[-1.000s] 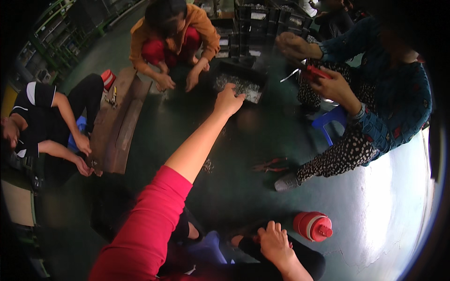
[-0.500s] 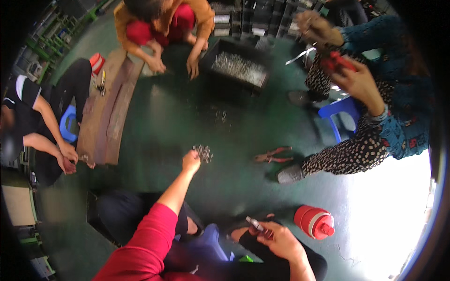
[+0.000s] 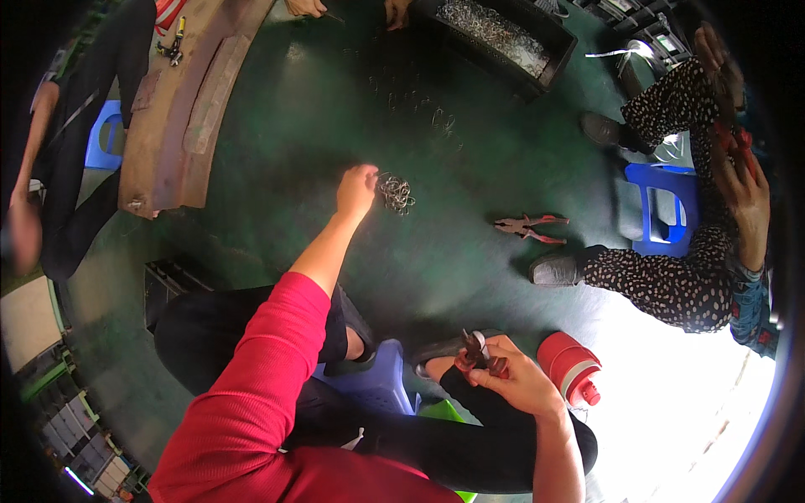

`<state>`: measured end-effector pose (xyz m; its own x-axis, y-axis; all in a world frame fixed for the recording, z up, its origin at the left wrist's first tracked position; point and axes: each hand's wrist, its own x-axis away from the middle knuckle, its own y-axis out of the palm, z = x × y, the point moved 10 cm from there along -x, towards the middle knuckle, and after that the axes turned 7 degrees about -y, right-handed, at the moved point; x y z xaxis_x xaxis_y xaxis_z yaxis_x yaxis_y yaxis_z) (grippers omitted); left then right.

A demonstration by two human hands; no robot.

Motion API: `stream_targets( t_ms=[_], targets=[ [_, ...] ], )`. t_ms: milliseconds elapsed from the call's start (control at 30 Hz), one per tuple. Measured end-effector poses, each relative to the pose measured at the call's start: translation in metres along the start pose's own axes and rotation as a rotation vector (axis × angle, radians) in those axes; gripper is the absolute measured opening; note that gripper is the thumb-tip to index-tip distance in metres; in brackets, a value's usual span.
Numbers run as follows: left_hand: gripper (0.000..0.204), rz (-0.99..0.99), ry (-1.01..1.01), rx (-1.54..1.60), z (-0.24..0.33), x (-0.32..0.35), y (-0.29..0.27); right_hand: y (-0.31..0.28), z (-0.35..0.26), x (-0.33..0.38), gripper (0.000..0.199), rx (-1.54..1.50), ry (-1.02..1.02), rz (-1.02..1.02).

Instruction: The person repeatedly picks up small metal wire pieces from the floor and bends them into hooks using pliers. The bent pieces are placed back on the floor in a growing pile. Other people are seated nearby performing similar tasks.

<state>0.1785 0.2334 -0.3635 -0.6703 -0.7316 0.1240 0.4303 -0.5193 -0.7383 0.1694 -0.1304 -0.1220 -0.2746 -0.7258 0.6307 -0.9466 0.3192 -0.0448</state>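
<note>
My left hand (image 3: 359, 191) reaches out over the green floor, fingers pinched together at the left edge of a small pile of thin metal rings (image 3: 396, 193). Whatever is between those fingertips is hidden. Nearer to me, my right hand (image 3: 528, 381) grips a pair of pliers (image 3: 474, 354) with red handles, jaws pointing up, above my right leg. Something pale and shiny shows beside the jaws; I cannot make out what it is. Another pair of pliers (image 3: 527, 226) with red handles lies on the floor, right of the ring pile.
A black crate (image 3: 470, 52) of metal pieces stands at the far side, with scattered rings before it. Wooden boards (image 3: 172, 126) lie at left. A red jug (image 3: 567, 362) stands right of my right hand. Co-workers sit around; one (image 3: 742, 189) at right holds a red-handled tool.
The view has tilted downward, so the floor things appear higher. The pliers in my right hand have turned to point more upward. My left hand stays beside the ring pile.
</note>
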Motion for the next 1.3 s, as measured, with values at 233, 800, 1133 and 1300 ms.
stream_targets(
  t_ms=[233,800,1133,1300],
  targets=[
    [0.012,-0.048,0.113,-0.343,0.030,-0.010,0.017,0.018,-0.002,0.002,0.043,-0.338,0.200,-0.215],
    [0.022,-0.391,-0.121,0.971,0.242,0.087,-0.096,0.007,-0.063,0.045,0.054,-0.280,-0.114,-0.075],
    [0.016,-0.628,-0.164,1.102,0.312,0.172,-0.159,-0.006,-0.079,0.075,0.052,-0.222,-0.190,0.161],
    [0.011,-0.867,-0.217,1.068,0.314,0.196,-0.172,-0.008,-0.085,0.080,0.039,-0.149,-0.182,0.164]
  ],
)
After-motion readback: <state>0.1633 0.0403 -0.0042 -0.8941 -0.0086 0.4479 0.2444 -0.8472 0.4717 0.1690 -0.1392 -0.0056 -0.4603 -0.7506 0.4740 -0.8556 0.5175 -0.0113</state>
